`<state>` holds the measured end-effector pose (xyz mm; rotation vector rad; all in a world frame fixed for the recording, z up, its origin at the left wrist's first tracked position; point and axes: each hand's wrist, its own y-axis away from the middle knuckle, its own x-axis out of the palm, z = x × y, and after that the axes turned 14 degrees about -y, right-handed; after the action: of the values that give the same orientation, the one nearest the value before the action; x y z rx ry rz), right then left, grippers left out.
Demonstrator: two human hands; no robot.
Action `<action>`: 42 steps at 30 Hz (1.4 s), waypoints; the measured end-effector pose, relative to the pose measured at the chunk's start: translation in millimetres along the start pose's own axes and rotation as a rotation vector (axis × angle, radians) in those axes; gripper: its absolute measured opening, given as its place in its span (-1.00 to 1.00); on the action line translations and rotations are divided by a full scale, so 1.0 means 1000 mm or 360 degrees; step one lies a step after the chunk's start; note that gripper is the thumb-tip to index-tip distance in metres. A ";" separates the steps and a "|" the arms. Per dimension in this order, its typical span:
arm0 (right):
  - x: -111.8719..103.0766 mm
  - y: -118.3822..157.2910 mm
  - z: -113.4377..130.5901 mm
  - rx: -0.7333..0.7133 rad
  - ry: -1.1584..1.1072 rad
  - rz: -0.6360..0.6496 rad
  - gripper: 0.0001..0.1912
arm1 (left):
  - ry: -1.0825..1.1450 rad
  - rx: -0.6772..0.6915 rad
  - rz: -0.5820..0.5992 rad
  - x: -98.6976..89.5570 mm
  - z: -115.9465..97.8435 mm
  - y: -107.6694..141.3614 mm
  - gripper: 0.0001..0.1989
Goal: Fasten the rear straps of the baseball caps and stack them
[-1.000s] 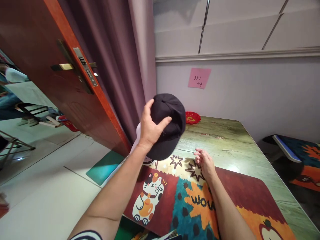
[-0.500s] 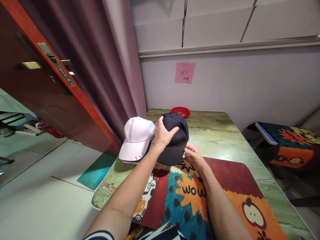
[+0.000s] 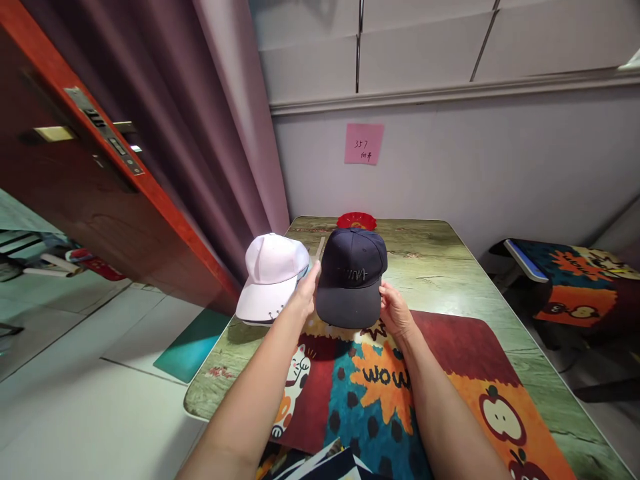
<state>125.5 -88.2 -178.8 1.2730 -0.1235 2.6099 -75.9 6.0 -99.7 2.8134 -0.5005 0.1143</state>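
A black baseball cap (image 3: 351, 267) faces me over the table, its crown upright and dark lettering across its front. My right hand (image 3: 395, 310) grips the right edge of its brim, fingers curled in. Along the cap's left side is my left hand (image 3: 304, 295), seen edge-on in the gap between the two caps. Most of its fingers are hidden, so its hold on the black cap is unclear. To the left sits a white cap (image 3: 275, 263) with small rings on its brim, partly behind my left hand.
A red scalloped dish (image 3: 357, 221) stands at the back of the wood-patterned table (image 3: 425, 247). A colourful mat (image 3: 450, 333) covers the front. A pink note (image 3: 364, 144) is stuck on the wall. An open door (image 3: 100, 173) and a purple curtain (image 3: 240, 120) flank the left.
My left hand has slid from the top of the black cap to its left side, uncovering the lettering. The cap now faces me more squarely. My right hand stays at the brim's right edge.
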 end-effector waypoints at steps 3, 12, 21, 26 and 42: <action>0.001 0.003 0.001 0.0015 -0.0033 0.0046 -0.73 | 0.0396 -0.0331 0.0353 0.002 0.021 0.011 -0.54; -0.007 0.004 0.006 0.0141 -0.0320 -0.0064 -0.66 | 0.0523 -0.0274 0.0556 0.013 0.033 0.012 -0.48; -0.012 -0.004 0.003 0.0002 -0.0119 -0.0072 -0.76 | 0.0091 0.0032 0.0391 0.006 -0.033 -0.012 -0.80; -0.020 -0.006 0.005 -0.0066 -0.0179 -0.0111 -0.64 | -0.0163 0.0134 0.0312 0.003 -0.050 -0.017 -0.85; -0.015 -0.009 0.018 -0.0580 0.0109 -0.0192 -0.61 | -0.1201 0.1131 -0.0147 0.005 -0.036 -0.026 -0.90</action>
<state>149.9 -85.4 -179.9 1.0286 -0.4711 2.3842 -62.9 38.3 -71.4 3.5027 -0.5530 -1.0111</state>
